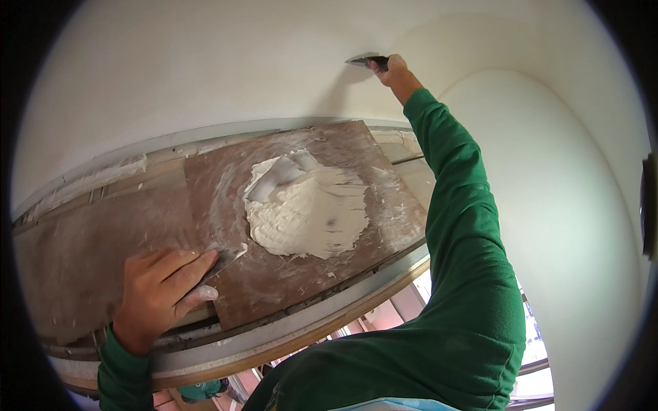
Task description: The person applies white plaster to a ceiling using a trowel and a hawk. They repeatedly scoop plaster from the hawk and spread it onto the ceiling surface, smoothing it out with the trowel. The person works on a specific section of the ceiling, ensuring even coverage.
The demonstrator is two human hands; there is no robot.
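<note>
High up, my right hand [398, 73] is closed around the dark handle of a putty knife [360, 60], its blade at the white wall [226, 61]. My left hand [159, 291] grips a second metal scraper [229, 260] over the near side of a brown board [288, 291]. White putty smears cover the scraper's edge. On the board, to the right of that scraper, lies a broad heap of white putty [315, 212], spread thin along its right side. How my left fingers wrap the scraper is partly hidden.
Under the board runs a platform with a wooden front edge [343, 312]. A second brown panel [103, 240] lies to the left. A pale curved wall surface [548, 205] rises at right. Below the edge, a lower level shows, with a bit of green clothing [199, 390].
</note>
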